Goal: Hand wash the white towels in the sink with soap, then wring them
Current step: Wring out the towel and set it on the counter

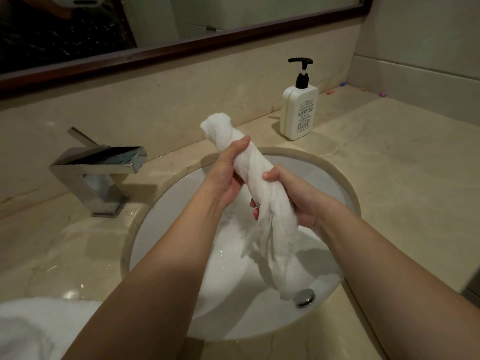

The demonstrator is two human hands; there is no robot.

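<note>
Beige marble countertop (389,178) wraps around a round white sink (161,229) set beneath it, with a matching marble backsplash and a dark-framed mirror (181,45) above. Inside the basin lies shallow water with small bubbles near the middle, and a chrome drain plug (304,297) sits at the near right of the bowl. A square chrome faucet (98,172) stands on the counter to the left of the basin, its flat spout reaching toward the bowl. Behind the sink, on the right, a white pump bottle (298,113) with a black pump head stands upright on the counter; what it holds cannot be seen through its opaque wall. At the lower left corner another white towel pile (39,328) rests on the counter edge.

Over the basin, a twisted white towel (259,183) is held as a tight roll. Its long axis runs diagonally: the upper end points up and away to the left, above the sink's far rim, and the lower end hangs down toward the drain plug, loosening into limp folds. The left hand (226,175) grips the upper part, fingers curled round the roll with the thumb across it. The right hand (293,193) grips just below, fingers and thumb wrapped round the towel's middle. Both hands touch the cloth and sit close together.
</note>
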